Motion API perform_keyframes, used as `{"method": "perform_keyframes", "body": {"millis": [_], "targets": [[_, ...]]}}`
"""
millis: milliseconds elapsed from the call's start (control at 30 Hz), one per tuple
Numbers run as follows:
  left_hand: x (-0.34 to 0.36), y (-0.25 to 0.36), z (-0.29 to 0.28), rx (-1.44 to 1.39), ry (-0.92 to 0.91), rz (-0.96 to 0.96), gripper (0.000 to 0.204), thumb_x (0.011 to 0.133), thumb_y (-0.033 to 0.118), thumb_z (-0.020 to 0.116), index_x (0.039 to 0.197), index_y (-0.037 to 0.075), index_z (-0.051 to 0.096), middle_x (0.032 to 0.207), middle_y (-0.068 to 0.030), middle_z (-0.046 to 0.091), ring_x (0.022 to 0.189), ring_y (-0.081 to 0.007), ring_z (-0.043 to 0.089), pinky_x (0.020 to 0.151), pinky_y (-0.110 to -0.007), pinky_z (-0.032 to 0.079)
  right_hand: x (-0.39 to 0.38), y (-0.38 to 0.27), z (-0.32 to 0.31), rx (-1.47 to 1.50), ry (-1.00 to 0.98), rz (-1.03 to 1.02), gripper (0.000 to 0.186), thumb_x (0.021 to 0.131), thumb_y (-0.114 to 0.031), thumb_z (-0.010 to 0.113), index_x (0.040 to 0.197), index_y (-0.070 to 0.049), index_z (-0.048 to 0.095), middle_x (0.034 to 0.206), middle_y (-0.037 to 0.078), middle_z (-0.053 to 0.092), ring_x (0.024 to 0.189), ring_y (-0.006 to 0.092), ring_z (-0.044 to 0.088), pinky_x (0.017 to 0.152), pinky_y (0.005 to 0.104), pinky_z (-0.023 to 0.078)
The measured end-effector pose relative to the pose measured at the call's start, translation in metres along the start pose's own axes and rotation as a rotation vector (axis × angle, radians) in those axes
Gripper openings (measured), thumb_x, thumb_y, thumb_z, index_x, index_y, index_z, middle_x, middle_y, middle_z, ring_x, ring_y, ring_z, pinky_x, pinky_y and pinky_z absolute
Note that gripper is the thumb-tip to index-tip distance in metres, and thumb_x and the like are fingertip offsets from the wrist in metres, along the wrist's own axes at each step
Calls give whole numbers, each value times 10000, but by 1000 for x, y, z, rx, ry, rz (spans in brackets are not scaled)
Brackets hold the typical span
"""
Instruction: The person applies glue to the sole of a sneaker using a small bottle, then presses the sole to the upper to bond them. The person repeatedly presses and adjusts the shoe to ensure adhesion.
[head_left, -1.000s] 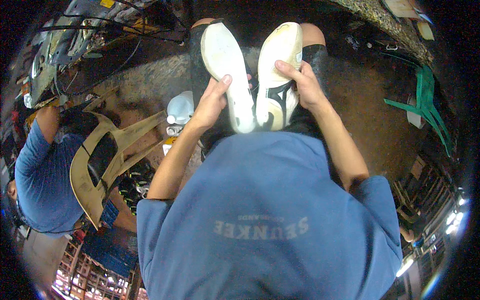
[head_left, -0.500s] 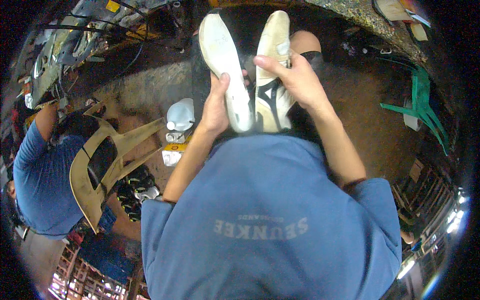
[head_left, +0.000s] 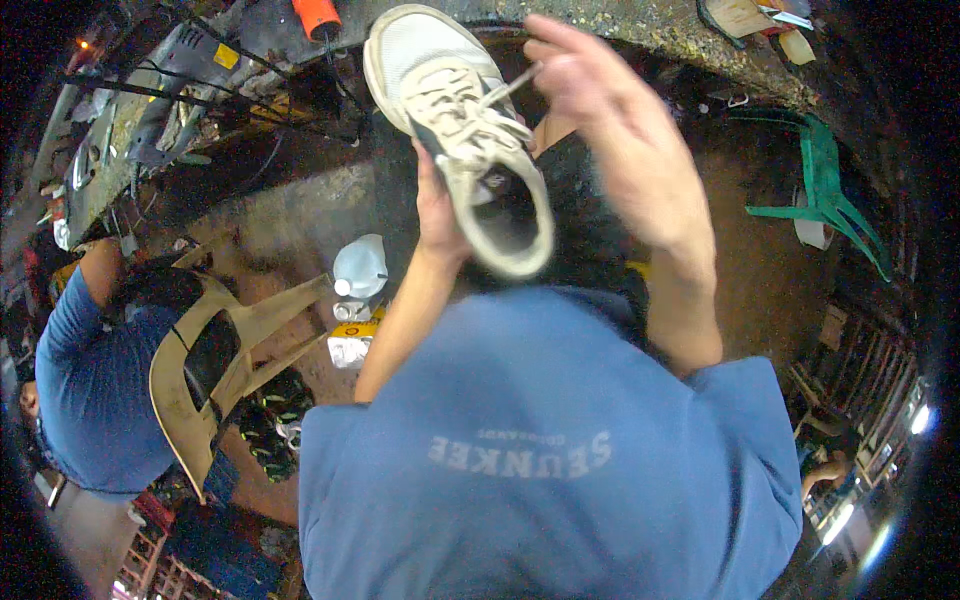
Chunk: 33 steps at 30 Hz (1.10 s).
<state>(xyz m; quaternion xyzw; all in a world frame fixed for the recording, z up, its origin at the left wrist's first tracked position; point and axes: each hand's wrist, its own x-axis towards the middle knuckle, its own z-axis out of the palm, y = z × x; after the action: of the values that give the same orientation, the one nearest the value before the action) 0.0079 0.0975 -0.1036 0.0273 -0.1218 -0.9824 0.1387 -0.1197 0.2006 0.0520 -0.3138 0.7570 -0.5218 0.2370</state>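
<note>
A white and beige lace-up sneaker [head_left: 430, 45] is tilted in front of my chest, toe away from me and its dark opening toward me. My left hand [head_left: 438, 215] grips it from the left side, thumb along the upper and the other fingers hidden beneath. To the right of the sneaker, my right hand [head_left: 630, 140] is raised and blurred. A pale shoelace [head_left: 512, 84] stretches from the eyelets to its fingers, which seem to pinch the end. The underside of the sneaker is hidden, and I see no separate sole.
A rough-topped bench [head_left: 640, 40] runs along the far side, with an orange-red tool [head_left: 318, 15] on it. A tan plastic chair [head_left: 175, 400], a co-worker in blue [head_left: 110, 390] and a translucent jug [head_left: 360, 266] are at left. A green chair [head_left: 820, 175] stands at right.
The sneaker has turned from its side to laces up, now in my left hand. The white sole my left hand held is out of sight. My right hand has lifted off the sneaker's side.
</note>
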Motion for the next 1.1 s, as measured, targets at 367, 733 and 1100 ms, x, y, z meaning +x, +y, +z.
{"method": "perform_keyframes", "body": {"millis": [367, 733, 1100], "targets": [[27, 38, 62, -455, -126, -72, 857, 963, 571, 721, 1525, -21, 461, 1407, -149, 541, 1283, -280, 539, 998, -459, 495, -29, 19, -19, 496, 133, -112, 322, 1060, -135, 685, 1341, 22, 690, 1252, 146, 759, 1135, 215, 725, 1023, 363, 569], [20, 41, 46, -792, -174, -154, 773, 929, 414, 747, 1561, 95, 437, 1412, -109, 460, 1288, -250, 488, 993, -468, 438, -28, 23, -15, 343, 84, -262, 193, 1050, 2, 643, 1218, 45, 728, 1069, 111, 749, 948, 142, 708, 863, 273, 568], [30, 49, 51, -309, -154, 52, 728, 1055, 507, 605, 1571, 19, 448, 1535, -199, 530, 1414, -348, 524, 1160, -527, 466, -19, 18, -20, -36, -11, -748, 679, 821, -362, 921, 1385, -67, 684, 1476, 254, 631, 1363, 390, 593, 1105, 475, 464]]}}
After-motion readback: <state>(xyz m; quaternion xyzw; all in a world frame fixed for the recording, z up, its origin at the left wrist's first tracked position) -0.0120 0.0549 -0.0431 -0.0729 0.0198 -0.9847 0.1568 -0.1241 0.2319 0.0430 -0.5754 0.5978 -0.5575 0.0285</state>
